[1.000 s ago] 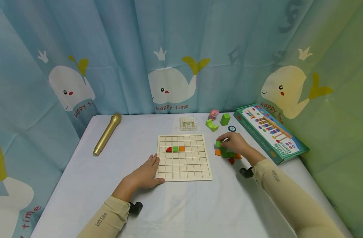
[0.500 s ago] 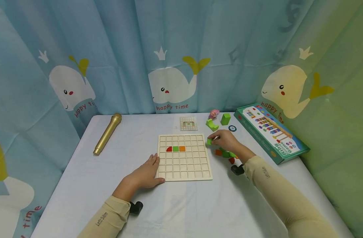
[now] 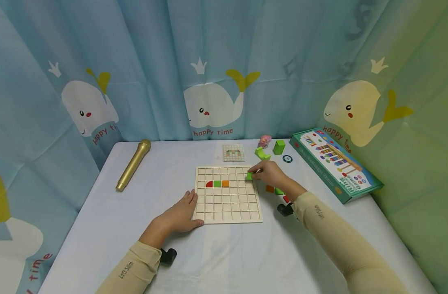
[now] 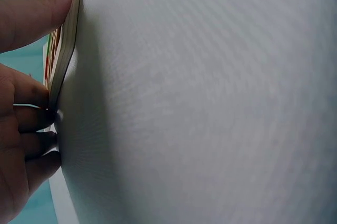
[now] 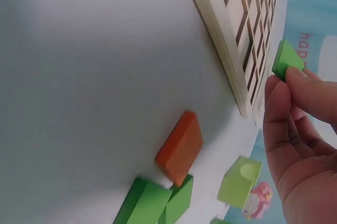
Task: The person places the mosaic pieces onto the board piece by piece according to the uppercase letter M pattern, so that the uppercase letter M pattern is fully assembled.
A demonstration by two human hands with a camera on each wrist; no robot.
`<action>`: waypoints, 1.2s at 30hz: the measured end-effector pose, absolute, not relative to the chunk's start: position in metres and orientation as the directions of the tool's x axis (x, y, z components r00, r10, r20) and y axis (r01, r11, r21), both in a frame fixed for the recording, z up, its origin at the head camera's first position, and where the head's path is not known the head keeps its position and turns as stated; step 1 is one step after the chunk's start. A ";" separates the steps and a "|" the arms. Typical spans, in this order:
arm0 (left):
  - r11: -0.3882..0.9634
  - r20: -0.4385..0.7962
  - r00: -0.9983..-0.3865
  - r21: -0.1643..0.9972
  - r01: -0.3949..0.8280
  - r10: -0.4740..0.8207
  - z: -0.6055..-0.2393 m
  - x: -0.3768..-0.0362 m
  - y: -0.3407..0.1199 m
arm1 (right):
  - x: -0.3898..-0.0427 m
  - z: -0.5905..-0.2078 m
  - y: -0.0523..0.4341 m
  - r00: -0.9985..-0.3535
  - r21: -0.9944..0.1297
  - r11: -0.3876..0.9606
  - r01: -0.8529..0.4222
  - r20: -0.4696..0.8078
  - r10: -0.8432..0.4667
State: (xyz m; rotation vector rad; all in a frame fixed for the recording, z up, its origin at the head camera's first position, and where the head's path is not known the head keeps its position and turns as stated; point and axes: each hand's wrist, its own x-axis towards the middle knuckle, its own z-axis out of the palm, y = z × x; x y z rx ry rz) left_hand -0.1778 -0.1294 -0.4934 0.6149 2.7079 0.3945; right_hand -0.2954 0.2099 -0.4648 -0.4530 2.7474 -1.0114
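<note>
Nearest the person, the left hand (image 3: pixel 180 214) lay flat on the desk (image 3: pixel 227 257), its fingers relaxed and straight, its fingertips (image 4: pixel 31 92) touching the near left edge of the wooden grid board (image 3: pixel 228 194); the left wrist view showed the thumb resting against that edge. On the board a red quarter-round, a green square and an orange square (image 3: pixel 225 183) sat side by side in one row. The right hand (image 3: pixel 269 173) reached over the board's far right corner, its thumb and fingertips pinching a small green tile (image 3: pixel 249 176) just above the cells there. Beside the board on the right lay loose pieces, among them an orange tile (image 5: pixel 180 147) and green blocks (image 5: pixel 155 203). Farther back stood a pattern card (image 3: pixel 233 152), a green arch block (image 3: pixel 262 154), a green cube (image 3: pixel 278 147) and a pink figure (image 3: pixel 264 141). A gold microphone (image 3: pixel 133 165) lay far left, a green toy box (image 3: pixel 336 164) far right.
</note>
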 end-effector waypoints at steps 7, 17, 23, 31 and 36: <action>0.866 -0.263 -0.845 0.332 0.374 0.465 -0.493 -0.177 -0.130 | -0.295 -0.469 0.198 -0.930 -0.653 0.719 -0.238 -0.061 -0.363; 0.866 -0.261 -0.848 0.341 0.367 0.462 -0.493 -0.178 -0.130 | -0.294 -0.473 0.181 -0.922 -0.682 0.696 -0.224 -0.084 -0.378; 0.865 -0.263 -0.844 0.334 0.374 0.467 -0.492 -0.178 -0.130 | -0.295 -0.476 0.171 -0.919 -0.671 0.707 -0.225 -0.096 -0.384; 0.863 -0.261 -0.846 0.345 0.369 0.466 -0.491 -0.177 -0.130 | -0.295 -0.480 0.163 -0.912 -0.670 0.711 -0.214 -0.124 -0.391; 0.863 -0.260 -0.847 0.350 0.364 0.463 -0.491 -0.177 -0.130 | -0.294 -0.480 0.159 -0.907 -0.641 0.731 -0.234 -0.127 -0.401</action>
